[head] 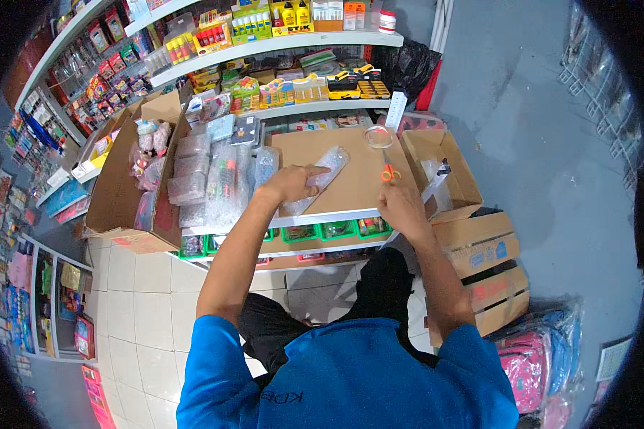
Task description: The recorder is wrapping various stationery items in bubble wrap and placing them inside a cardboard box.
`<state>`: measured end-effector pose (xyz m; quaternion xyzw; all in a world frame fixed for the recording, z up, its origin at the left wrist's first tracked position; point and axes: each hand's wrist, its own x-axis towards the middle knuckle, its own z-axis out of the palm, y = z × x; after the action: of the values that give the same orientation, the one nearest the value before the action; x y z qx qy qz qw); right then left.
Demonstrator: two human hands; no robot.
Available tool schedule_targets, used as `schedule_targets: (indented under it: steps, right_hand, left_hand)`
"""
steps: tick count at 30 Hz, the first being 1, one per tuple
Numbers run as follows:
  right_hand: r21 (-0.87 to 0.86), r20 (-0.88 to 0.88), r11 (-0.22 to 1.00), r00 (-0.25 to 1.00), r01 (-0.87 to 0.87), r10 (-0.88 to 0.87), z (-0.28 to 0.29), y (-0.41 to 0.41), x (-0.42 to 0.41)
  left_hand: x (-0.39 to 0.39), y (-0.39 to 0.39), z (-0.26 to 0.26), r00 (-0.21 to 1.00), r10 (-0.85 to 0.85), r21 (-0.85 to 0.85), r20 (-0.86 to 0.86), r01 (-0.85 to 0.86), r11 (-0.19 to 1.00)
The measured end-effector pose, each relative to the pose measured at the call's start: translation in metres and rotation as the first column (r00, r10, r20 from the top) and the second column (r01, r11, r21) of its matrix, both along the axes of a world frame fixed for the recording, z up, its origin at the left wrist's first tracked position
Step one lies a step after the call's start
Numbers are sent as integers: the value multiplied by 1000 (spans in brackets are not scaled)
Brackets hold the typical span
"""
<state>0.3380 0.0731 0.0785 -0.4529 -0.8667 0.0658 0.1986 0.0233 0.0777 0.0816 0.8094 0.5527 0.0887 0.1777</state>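
Observation:
My left hand (296, 184) lies over a bubble-wrapped long package (333, 162), its fingers touching the wrap; whether it grips the wrap is unclear. The package lies diagonally on a brown cardboard sheet (354, 190) on the shelf top. My right hand (400, 205) is at the sheet's right front edge, fingers curled, just below scissors with orange handles (390, 172). What it holds, if anything, cannot be made out. A roll of clear tape (378, 137) lies behind the scissors. More bubble-wrapped packages (225, 185) are stacked left of the sheet.
A tall open cardboard box (123, 206) holding plush items stands at the left. Another open box (464, 182) is on the right, above stacked cartons (480, 252). Shelves of stationery (279, 48) rise behind. Green baskets (337, 230) sit under the shelf top.

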Motion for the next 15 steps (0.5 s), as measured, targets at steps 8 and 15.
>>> schedule_targets:
  steps: [8,15]
  right_hand:
    - [-679,-730,532,386,-506,-565,-19,-18,-72]
    - [-725,-576,268,346,-635,-740,-52,0,-110]
  left_hand:
    - [-9,-2,11,975,-13,-278,223,76,957]
    - [-7,1,9,979,-19,-239,202,68,969]
